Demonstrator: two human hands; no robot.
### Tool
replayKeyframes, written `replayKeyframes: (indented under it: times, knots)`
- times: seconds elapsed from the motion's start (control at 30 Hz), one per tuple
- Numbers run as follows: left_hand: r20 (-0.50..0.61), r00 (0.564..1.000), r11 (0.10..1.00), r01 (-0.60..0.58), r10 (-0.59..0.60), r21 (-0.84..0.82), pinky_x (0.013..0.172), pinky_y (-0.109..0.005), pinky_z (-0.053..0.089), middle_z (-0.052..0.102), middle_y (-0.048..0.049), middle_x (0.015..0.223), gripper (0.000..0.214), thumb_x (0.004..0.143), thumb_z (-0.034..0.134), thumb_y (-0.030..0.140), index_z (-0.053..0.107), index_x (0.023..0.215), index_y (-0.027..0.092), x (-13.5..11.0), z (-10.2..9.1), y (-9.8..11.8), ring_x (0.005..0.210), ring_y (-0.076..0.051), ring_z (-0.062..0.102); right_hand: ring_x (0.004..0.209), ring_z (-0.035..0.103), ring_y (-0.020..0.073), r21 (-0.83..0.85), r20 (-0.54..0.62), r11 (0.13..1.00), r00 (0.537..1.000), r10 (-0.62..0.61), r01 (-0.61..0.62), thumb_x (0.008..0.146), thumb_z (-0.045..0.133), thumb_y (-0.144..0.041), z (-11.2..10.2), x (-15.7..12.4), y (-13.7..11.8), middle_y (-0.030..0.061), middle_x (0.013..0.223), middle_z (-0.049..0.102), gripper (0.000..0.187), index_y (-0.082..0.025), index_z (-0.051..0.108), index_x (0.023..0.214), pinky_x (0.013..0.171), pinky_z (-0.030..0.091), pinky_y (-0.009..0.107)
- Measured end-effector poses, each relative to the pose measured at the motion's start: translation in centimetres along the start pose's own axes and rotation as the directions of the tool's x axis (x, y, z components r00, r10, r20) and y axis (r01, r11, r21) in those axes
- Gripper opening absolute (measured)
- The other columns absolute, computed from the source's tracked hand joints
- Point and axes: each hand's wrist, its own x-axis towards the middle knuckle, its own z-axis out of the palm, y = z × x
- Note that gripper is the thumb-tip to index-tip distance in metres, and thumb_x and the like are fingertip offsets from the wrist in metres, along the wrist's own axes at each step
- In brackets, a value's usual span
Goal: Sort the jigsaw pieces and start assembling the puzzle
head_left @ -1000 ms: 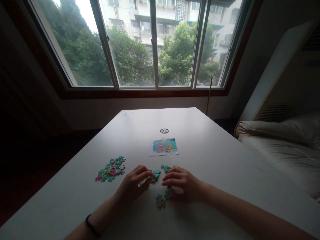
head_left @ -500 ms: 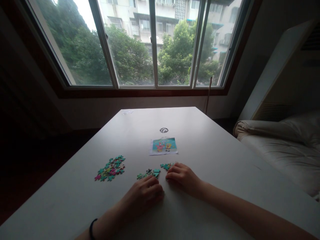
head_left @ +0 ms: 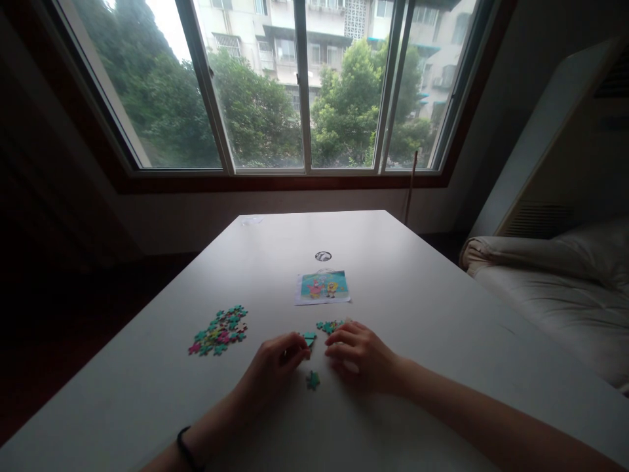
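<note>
My left hand [head_left: 278, 357], a dark band round its wrist, is closed in a pinch at a small puzzle piece, mostly hidden by the fingertips. Just beyond those fingers lie green puzzle pieces [head_left: 309, 337], partly covered by the hand. A single teal puzzle piece [head_left: 312, 380] rests on the table between my hands. My right hand [head_left: 361, 354] is low over the table with bent fingers apart, and I see nothing in them. Beside its knuckles is a small group of teal and yellow pieces [head_left: 328, 326], partly hidden.
A larger heap of mixed puzzle pieces [head_left: 219, 333] lies to the left on the white table [head_left: 417, 295]. Farther back are a cartoon picture sheet [head_left: 323, 287] and a round dark-rimmed mark [head_left: 323, 256]. A pale padded seat [head_left: 545, 275] stands at the right.
My left hand has drawn back and left, its fingers now pinched. The single teal piece now shows between the hands. The fingers of my right hand have lifted and spread slightly.
</note>
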Motion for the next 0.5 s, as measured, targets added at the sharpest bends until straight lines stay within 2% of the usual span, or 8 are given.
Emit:
replayKeyframes:
  times: [0.17, 0.33, 0.43, 0.5]
  knots:
    - [0.007, 0.997, 0.993, -0.078, 0.078, 0.084, 0.056, -0.019, 0.041, 0.057, 0.0007, 0.066, 0.011, 0.081, 0.053, 0.019, 0.061, 0.074, 0.017, -0.2, 0.0, 0.3, 0.058, -0.011, 0.052, 0.096, 0.053, 0.0189, 0.106, 0.107, 0.981, 0.979, -0.172, 0.161, 0.080, 0.048, -0.019, -0.4, 0.1, -1.1, 0.0051, 0.106, 0.063, 0.030, -0.019, 0.055, 0.109, 0.086, 0.042, 0.034]
    - [-0.021, 0.962, 0.927, -0.258, 0.274, 0.274, 0.067, -0.025, 0.045, 0.055, -0.0034, 0.079, 0.013, 0.084, 0.049, 0.015, 0.059, 0.076, 0.018, -0.4, -0.1, 0.5, 0.075, -0.016, 0.053, 0.097, 0.052, 0.0176, 0.127, 0.146, 0.973, 0.967, -0.210, 0.192, 0.078, 0.047, -0.017, -0.2, 0.1, -1.3, 0.0019, 0.102, 0.064, 0.028, -0.021, 0.057, 0.104, 0.084, 0.042, 0.031]
    - [0.099, 0.903, 0.850, -0.427, 0.418, 0.309, 0.067, -0.026, 0.044, 0.056, -0.0038, 0.084, 0.017, 0.084, 0.046, 0.008, 0.058, 0.083, 0.020, -0.6, -0.4, 0.9, 0.077, -0.016, 0.052, 0.096, 0.054, 0.0156, 0.158, 0.138, 0.973, 0.972, -0.189, 0.166, 0.075, 0.048, -0.015, 0.0, 0.0, -1.1, 0.0009, 0.099, 0.066, 0.024, -0.022, 0.058, 0.096, 0.085, 0.042, 0.028]
    - [0.190, 0.875, 0.826, -0.484, 0.446, 0.290, 0.068, -0.026, 0.044, 0.057, -0.0039, 0.087, 0.016, 0.082, 0.049, 0.008, 0.058, 0.085, 0.020, -0.8, -0.7, 1.2, 0.081, -0.017, 0.052, 0.094, 0.056, 0.0146, 0.164, 0.130, 0.974, 0.975, -0.179, 0.157, 0.075, 0.048, -0.014, 0.1, -0.1, -0.9, 0.0011, 0.096, 0.066, 0.020, -0.022, 0.057, 0.091, 0.083, 0.043, 0.027]
